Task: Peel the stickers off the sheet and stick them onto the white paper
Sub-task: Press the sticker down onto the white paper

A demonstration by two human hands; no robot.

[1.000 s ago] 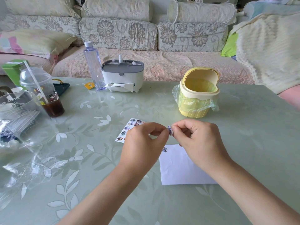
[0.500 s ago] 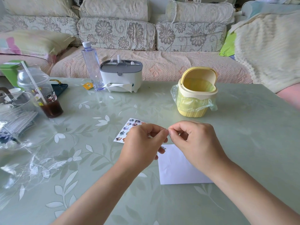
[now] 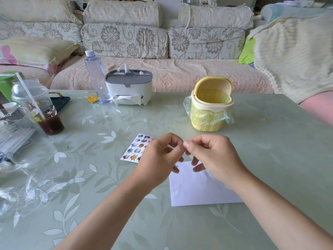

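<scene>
The sticker sheet [image 3: 137, 149] is a small white card with rows of colourful cartoon figures; it lies flat on the surface [image 3: 270, 141], long axis running away and rightward, just left of the white paper [image 3: 198, 188]; the left hand [image 3: 158, 159] covers its right edge; the right hand [image 3: 212, 156] meets it above the paper's far edge, fingers pinched tip to tip; whether they grip a sticker cannot be told.

We can read no text anywhere. The plastic cup [image 3: 38, 107] carries cartoon prints, the sticker sheet [image 3: 137, 149] shows small cartoon figures, and the dark package [image 3: 7, 112] bears white lettering too blurred to read.
</scene>
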